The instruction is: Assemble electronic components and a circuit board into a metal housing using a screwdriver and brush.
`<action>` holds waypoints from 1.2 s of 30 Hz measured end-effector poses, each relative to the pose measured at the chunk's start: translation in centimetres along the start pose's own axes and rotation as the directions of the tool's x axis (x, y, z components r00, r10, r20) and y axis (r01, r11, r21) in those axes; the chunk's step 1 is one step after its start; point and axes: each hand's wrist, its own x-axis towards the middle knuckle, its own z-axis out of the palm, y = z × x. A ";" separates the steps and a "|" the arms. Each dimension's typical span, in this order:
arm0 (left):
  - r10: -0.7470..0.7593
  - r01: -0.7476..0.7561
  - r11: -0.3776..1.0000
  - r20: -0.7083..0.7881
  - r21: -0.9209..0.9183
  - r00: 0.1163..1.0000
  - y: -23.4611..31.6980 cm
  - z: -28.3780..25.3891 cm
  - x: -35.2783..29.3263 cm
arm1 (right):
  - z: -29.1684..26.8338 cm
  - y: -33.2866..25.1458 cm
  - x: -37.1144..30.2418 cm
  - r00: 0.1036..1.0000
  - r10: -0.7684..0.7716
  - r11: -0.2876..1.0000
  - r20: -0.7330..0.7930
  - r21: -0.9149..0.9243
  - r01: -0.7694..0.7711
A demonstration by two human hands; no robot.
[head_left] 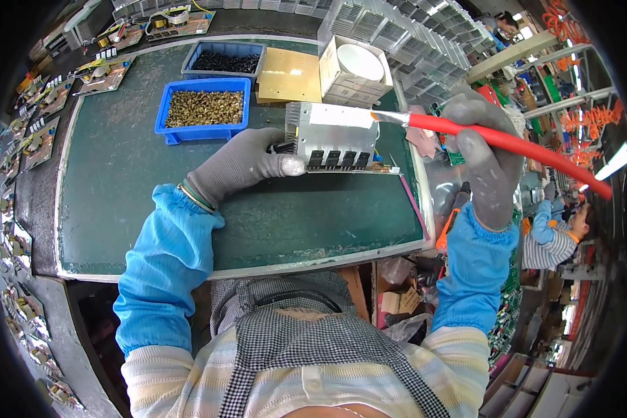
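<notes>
My left hand, in a grey glove with white smears on the thumb, grips the left end of a finned aluminium heat sink. Several black transistors line its lower side, above the edge of a circuit board. A white coating covers a strip along the upper face. Raised at the right, my gloved right hand is closed around a paintbrush with a thick red handle. The brush's bristles meet the right end of the white strip; whether they press on it I cannot tell.
On the green work mat stand a blue bin of brass-coloured screws and a bin of black parts. A box with a white tub is beyond. Heat sinks are stacked behind; circuit boards line the left. Another person is at right.
</notes>
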 end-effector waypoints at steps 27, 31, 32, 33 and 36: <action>-0.003 0.002 0.998 0.029 0.058 1.000 0.3 0.2 0.1 | 2.8 2.7 -2.8 0.860 -0.073 0.996 -0.505 0.002 0.086; 0.009 -0.009 0.999 -0.003 0.045 1.000 0.2 0.4 -0.1 | 3.5 4.5 -3.2 0.861 -0.276 0.947 -0.426 -0.272 0.169; 0.004 -0.003 0.999 -0.010 0.050 1.000 0.1 0.4 -0.1 | 3.6 4.9 -3.1 0.853 -0.390 0.879 -0.348 -0.416 0.232; 0.007 -0.007 0.999 -0.010 0.050 1.000 0.1 0.3 -0.1 | 3.8 5.0 -3.5 0.866 -0.356 0.872 -0.351 -0.458 0.173; 0.022 -0.022 0.998 -0.004 0.058 1.000 0.2 0.5 0.2 | 4.0 5.1 -3.6 0.852 -0.446 0.789 -0.272 -0.569 0.232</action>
